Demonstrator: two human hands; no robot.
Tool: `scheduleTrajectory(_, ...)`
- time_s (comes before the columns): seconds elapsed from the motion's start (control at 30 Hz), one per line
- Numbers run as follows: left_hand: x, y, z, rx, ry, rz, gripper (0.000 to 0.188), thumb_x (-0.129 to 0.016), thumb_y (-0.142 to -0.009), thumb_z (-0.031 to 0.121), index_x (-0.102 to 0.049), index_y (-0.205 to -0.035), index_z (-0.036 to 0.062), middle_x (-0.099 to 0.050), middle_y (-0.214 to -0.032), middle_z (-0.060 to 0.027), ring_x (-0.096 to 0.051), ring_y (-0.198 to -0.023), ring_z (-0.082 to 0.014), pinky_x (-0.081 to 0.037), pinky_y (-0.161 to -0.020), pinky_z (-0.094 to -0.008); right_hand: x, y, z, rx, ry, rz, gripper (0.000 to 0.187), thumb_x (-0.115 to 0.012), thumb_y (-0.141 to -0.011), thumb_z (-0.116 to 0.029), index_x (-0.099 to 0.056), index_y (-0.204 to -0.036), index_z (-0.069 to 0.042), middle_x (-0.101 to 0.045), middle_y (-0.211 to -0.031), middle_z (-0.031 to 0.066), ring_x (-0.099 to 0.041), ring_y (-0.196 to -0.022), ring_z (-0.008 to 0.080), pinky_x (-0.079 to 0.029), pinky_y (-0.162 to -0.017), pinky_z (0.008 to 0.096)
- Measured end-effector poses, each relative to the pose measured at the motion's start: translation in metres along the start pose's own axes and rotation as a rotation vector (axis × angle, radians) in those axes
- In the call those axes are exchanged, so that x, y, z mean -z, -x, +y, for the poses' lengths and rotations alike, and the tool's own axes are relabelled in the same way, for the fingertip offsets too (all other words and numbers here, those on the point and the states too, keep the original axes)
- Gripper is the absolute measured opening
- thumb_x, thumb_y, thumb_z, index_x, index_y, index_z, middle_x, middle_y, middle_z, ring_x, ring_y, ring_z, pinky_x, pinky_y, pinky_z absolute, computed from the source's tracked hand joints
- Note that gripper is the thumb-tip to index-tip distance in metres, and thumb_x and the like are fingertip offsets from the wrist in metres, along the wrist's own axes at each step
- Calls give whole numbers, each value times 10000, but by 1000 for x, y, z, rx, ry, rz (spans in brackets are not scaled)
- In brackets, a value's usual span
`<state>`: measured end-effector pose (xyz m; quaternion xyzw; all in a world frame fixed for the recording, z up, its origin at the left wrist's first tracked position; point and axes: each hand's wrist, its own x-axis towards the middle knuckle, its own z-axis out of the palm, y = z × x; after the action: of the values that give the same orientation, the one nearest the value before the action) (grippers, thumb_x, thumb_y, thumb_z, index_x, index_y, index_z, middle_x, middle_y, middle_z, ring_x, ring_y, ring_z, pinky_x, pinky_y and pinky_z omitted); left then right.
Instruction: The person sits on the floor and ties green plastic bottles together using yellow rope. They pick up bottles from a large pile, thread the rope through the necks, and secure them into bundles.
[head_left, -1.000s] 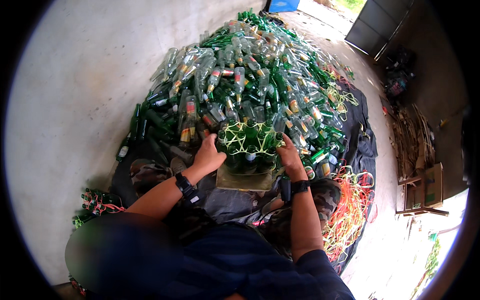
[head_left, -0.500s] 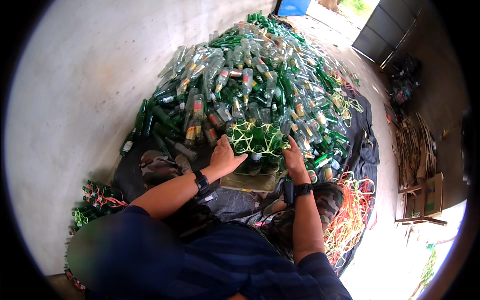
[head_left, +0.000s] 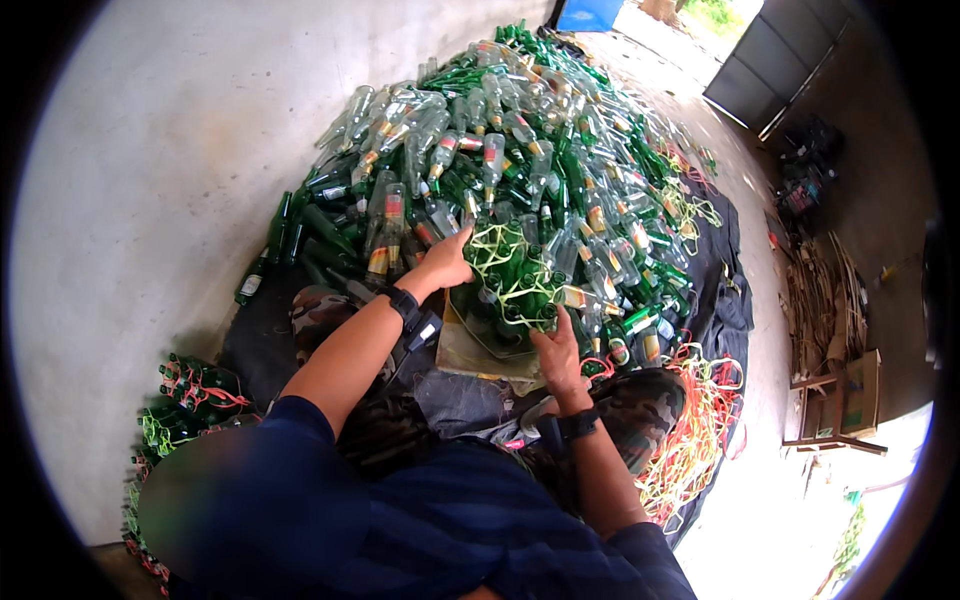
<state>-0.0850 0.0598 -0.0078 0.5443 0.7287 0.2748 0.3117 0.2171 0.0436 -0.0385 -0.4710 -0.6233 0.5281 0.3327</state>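
Note:
A bundle of green glass bottles, laced round the necks with yellow-green plastic strapping, stands before me between my hands. My left hand holds its far left side, fingers partly hidden behind it. At the near right corner my right hand grips the edge, thumb on the strapping. Under the bundle shows a tan, flat-topped block, one corner sticking out toward me. A large heap of loose green and clear bottles rises right behind.
Tangled red and yellow strapping lies beside my right knee. Tied bottle bundles stand by the wall at left. A dark sheet spreads beneath the heap. At right are a wooden frame and stacked cardboard.
The bundle has turned clockwise on the block. My left hand has gone farther away, and my right hand has come nearer and to the left.

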Motion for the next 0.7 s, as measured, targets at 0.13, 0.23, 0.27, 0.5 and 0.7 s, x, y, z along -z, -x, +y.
scheduleTrajectory(0.13,-8,-19,-8,-27,-73,14,990,-805,-751,130,-344,-1624,59,-606,-1421,-288,-610,-1285,-421,-509,-1035,-434,-11,-8,27,59,-143,29,754,-687,-944,-86,-328,-1595,34,-677,-960,56,-595,-824,107,-498,-738,268)
scheduleTrajectory(0.23,1,-4,5,51,-176,-7,997,-820,-756,178,-341,-1625,76,-644,-1368,-279,-627,-1238,-442,-523,-1008,-452,-14,-10,19,17,-268,-46,702,-662,-965,-32,-330,-1578,46,-677,-1236,110,-647,-1003,145,-525,-889,291)
scheduleTrajectory(0.27,2,6,11,46,-268,45,892,-777,-794,141,-386,-1595,90,-648,-1351,-262,-639,-1208,-437,-531,-977,-474,-16,-7,14,22,-232,-14,705,-668,-965,-43,-331,-1578,46,-688,-1198,106,-648,-983,143,-526,-874,292)
scheduleTrajectory(0.5,8,45,45,-451,-493,548,330,-663,-826,19,-631,-1149,81,-644,-1029,-154,-681,-921,-373,-558,-778,-488,-20,-10,20,5,-96,74,682,-729,-937,-135,-426,-1532,5,-715,-937,94,-658,-828,156,-540,-769,316)
scheduleTrajectory(0.7,-18,69,86,-851,-133,243,169,-646,-796,-7,-627,-952,54,-630,-896,-119,-648,-814,-337,-529,-722,-450,-21,-7,1,-49,11,106,660,-759,-906,-170,-483,-1490,-31,-723,-948,111,-675,-817,182,-554,-779,346)
